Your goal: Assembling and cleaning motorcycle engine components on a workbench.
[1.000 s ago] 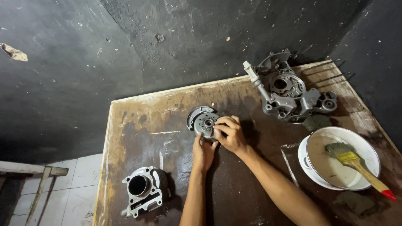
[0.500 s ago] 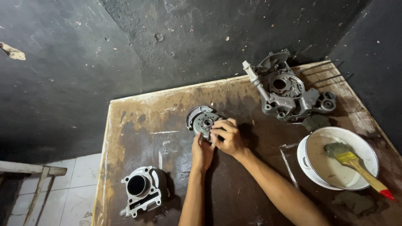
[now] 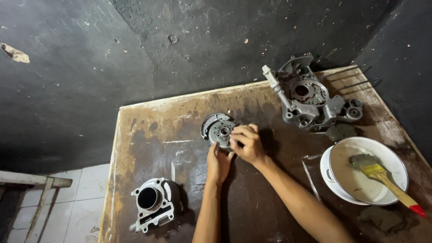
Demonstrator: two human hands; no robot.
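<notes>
Dark, rough-plastered walls meet in a corner behind a worn brown tabletop (image 3: 180, 148), its surface scuffed and pale along the far and left edges; pale floor tiles show at the lower left beside a wooden frame (image 3: 40, 189).

In the head view, a round grey metal engine part (image 3: 219, 129) sits near the middle of the tabletop, toward the far edge. It is tipped up on its rim, so its flat face with a central hub looks toward the camera and slightly left; its axis runs roughly level, away from the person. The left hand (image 3: 218, 162) steadies it from below, fingers curled against its lower edge. The right hand (image 3: 247, 143) presses on its right side, fingers bunched and pinching at the face near the hub (what they pinch is too small to tell).

A finned cylinder block (image 3: 155, 203) stands well apart at the near left corner, bore facing up. A grey crankcase casting (image 3: 310, 100) lies at the far right. Nearer on the right, a white enamel bowl (image 3: 335, 177) holds a paintbrush (image 3: 382, 176) with a wooden handle and red tip.

Bare tabletop lies between the hands and the cylinder block, and to the left of the round part up to the left edge.
</notes>
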